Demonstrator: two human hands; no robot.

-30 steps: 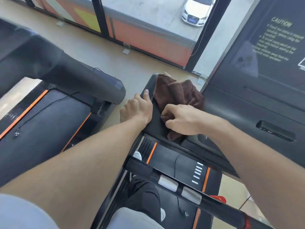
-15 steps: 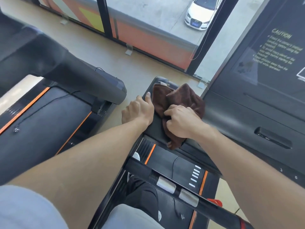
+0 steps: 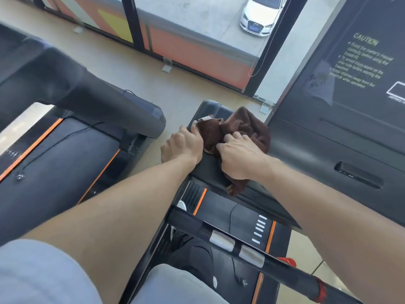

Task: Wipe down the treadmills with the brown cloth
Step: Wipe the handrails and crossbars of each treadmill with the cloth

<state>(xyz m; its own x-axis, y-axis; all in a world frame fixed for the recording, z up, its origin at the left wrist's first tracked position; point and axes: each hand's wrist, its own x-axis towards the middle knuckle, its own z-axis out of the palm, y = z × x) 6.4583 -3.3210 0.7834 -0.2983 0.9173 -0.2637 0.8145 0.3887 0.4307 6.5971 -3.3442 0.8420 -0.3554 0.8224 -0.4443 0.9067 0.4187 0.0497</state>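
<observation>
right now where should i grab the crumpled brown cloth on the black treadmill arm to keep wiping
Grip the crumpled brown cloth at its bunched middle, from above. It lies heaped on the flat black treadmill arm, so its raised folds are easy to gather; the right hand already grips there, while the left hand touches its left edge.

Bright daylight enters through the tall glass windows (image 3: 197, 23) ahead, glaring on the pale floor (image 3: 122, 69); wide-angle distortion bends edges, and the caution text is softly blurred.

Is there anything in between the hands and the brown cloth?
No, nothing visible. The right hand already lies on the brown cloth with curled fingers bunching it against the black treadmill arm. The left hand grips that arm's edge right beside the cloth, touching it.
</observation>
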